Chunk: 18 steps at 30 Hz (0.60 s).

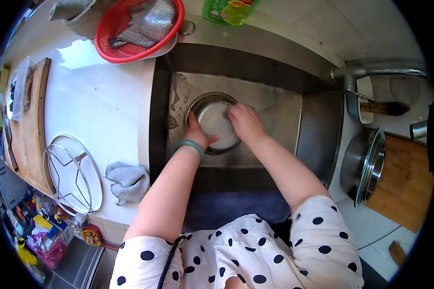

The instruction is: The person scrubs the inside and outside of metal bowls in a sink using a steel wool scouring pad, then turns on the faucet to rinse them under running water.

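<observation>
A round metal bowl (214, 118) sits in the steel sink (279, 111). My left hand (197, 132), with a green bangle at the wrist, grips the bowl's left side, the thumb inside the rim and the other fingers along the outside. At the bowl's right side is my right hand (245, 120), its fingers curled at the rim; whether they pinch anything is hidden. The inside of the bowl looks pale and shiny.
A red basket (101, 41) with silvery fish pieces stands at the upper left. Left are a grey cloth (128, 183), a wire rack (72, 176) and a cutting board (38, 120). Right are a faucet (347, 77) and a pot with a glass lid (361, 166).
</observation>
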### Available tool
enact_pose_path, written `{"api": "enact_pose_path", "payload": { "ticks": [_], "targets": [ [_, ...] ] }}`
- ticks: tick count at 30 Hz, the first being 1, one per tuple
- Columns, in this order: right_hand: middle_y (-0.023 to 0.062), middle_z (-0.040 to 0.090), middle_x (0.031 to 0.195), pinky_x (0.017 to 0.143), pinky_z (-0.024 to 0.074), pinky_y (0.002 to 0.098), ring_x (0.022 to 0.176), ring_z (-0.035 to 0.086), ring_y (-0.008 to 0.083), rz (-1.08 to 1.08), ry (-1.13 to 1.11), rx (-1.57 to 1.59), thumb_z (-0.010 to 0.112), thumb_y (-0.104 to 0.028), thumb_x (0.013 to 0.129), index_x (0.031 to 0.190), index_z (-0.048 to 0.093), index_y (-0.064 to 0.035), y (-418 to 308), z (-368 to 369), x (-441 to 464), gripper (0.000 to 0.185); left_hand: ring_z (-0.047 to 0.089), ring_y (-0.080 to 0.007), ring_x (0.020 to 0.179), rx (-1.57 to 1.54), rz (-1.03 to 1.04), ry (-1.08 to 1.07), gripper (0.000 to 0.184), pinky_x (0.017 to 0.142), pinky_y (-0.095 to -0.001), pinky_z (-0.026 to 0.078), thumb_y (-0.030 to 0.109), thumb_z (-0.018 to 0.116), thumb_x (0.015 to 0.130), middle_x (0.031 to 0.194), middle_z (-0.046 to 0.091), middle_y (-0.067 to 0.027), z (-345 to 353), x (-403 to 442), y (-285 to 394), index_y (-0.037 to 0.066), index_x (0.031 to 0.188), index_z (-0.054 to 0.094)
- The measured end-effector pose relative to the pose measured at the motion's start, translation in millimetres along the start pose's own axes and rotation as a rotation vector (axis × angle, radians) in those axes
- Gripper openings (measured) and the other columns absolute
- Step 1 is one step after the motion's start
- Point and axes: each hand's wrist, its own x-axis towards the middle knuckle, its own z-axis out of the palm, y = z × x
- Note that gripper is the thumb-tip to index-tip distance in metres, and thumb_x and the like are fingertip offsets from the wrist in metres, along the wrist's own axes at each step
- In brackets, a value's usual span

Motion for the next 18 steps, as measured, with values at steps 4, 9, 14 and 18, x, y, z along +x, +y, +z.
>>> {"api": "enact_pose_path", "payload": {
  "ticks": [4,9,14,18],
  "targets": [
    [0.0103,0.056,0.089,0.076,0.0445,0.0409,0.090,0.054,0.0298,0.037,-0.085,0.004,0.049,-0.015,0.079,0.078,0.058,-0.0075,-8.6,8.9,45.4,0.011,0.026,-0.0358,0.128,-0.018,-0.011,-0.018,0.119,0.104,-0.0371,0.029,0.021,0.081,0.058,0.141,0.014,-0.0233,-1.3,1.0,-4.3,0.009,0.140,-0.003],
    [0.0127,0.056,0.088,0.071,0.0445,0.0427,0.085,0.053,0.0339,-0.024,-0.147,0.099,0.056,-0.012,0.076,0.078,0.056,-0.0051,16.1,-12.2,-30.3,0.007,0.029,-0.0366,0.127,-0.021,0.000,0.005,0.118,0.104,-0.0370,0.030,0.024,0.080,0.059,0.140,0.016,-0.0238,-1.6,2.4,0.3,0.009,0.140,-0.004],
    [0.0117,0.055,0.092,0.075,0.0438,0.0415,0.091,0.052,0.0321,-0.030,-0.080,0.069,0.053,-0.013,0.075,0.079,0.057,-0.0068,2.9,-1.3,40.1,0.009,0.031,-0.0364,0.126,-0.033,0.025,-0.002,0.118,0.103,-0.0363,0.031,0.025,0.081,0.059,0.139,0.018,-0.0243,2.9,7.9,-9.5,0.009,0.140,-0.003],
    [0.0130,0.055,0.089,0.073,0.0438,0.0411,0.088,0.052,0.0330,-0.095,-0.211,0.024,0.053,-0.011,0.074,0.078,0.057,-0.0059,18.2,-12.1,-8.8,0.008,0.032,-0.0360,0.125,0.001,0.006,0.008,0.118,0.103,-0.0361,0.032,0.025,0.082,0.057,0.139,0.018,-0.0250,-0.1,4.6,-1.8,0.007,0.140,-0.001]
  ]
}}
